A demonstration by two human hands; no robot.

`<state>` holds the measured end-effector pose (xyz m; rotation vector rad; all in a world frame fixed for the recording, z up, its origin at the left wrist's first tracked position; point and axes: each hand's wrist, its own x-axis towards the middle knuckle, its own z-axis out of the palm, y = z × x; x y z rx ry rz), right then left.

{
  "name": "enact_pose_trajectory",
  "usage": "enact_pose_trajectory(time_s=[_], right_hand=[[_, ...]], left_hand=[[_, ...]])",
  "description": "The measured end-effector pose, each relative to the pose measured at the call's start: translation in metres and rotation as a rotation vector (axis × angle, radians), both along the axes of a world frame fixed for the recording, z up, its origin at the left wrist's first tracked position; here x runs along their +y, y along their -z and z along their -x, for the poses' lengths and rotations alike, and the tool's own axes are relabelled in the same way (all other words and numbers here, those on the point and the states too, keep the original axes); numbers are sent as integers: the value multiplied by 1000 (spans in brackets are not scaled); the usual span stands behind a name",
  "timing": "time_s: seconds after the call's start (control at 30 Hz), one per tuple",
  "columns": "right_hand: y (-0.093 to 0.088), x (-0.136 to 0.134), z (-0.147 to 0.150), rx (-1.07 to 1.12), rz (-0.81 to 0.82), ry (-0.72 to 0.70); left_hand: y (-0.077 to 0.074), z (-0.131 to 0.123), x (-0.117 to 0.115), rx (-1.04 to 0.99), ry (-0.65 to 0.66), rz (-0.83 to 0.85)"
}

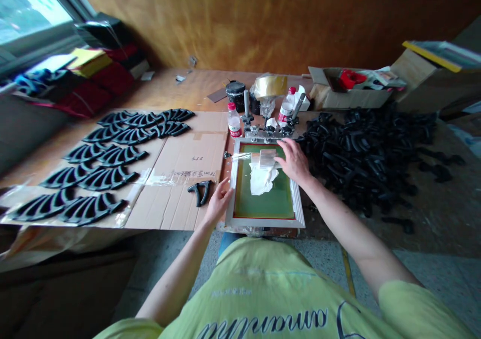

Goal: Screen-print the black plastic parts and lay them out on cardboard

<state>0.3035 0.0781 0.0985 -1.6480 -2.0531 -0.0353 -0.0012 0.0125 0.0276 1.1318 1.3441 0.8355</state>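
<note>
A white-framed printing screen (300, 211) with green mesh lies flat on the floor in front of me, smeared with white ink (261, 179). My right hand (295, 161) is closed on a pale squeegee (267, 157) at the far end of the mesh. My left hand (218, 201) grips the frame's left edge, fingers curled on it. A single black curved piece (201, 191) lies just left of that hand on flattened cardboard (180, 163).
Rows of black fan-shaped pieces (101, 171) lie on the cardboard at left. A big heap of the same black pieces (370, 151) sits at right. Bottles (234, 121), a black tin (236, 94) and clamps (268, 127) stand behind the screen. Cardboard boxes (349, 96) at back right.
</note>
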Motion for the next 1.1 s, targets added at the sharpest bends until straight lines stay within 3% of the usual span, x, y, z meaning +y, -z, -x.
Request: enact_pose_trajectory(time_s=[0.13, 0.23, 0.37, 0.5, 0.63, 0.73, 0.83, 0.93, 1.0, 1.1], right_hand=[[-5, 8, 36, -230, 251, -141], [0, -1, 48, -346, 390, -131], [6, -35, 64, -467, 412, -141], [8, -66, 65, -502, 340, -363], [4, -61, 44, -446, 306, -562], [7, -49, 37, -353, 266, -477], [20, -54, 41, -335, 167, -364], [29, -70, 42, -331, 134, -455], [28, -71, 40, -282, 161, -485], [13, -48, 42, -183, 192, -374]], left_hand=[[21, -1, 5, 134, 4, -3], [25, 0, 6, 179, 1, -1], [30, 1, 4, 201, 8, 5], [32, 1, 3, 200, 3, -1], [29, -1, 3, 224, -15, -15], [26, -2, 2, 225, -23, -20], [25, -2, 2, 185, -18, -13], [24, -2, 2, 130, -14, -1], [21, -2, 2, 99, -25, 9], [10, -2, 1, 66, -40, 38]])
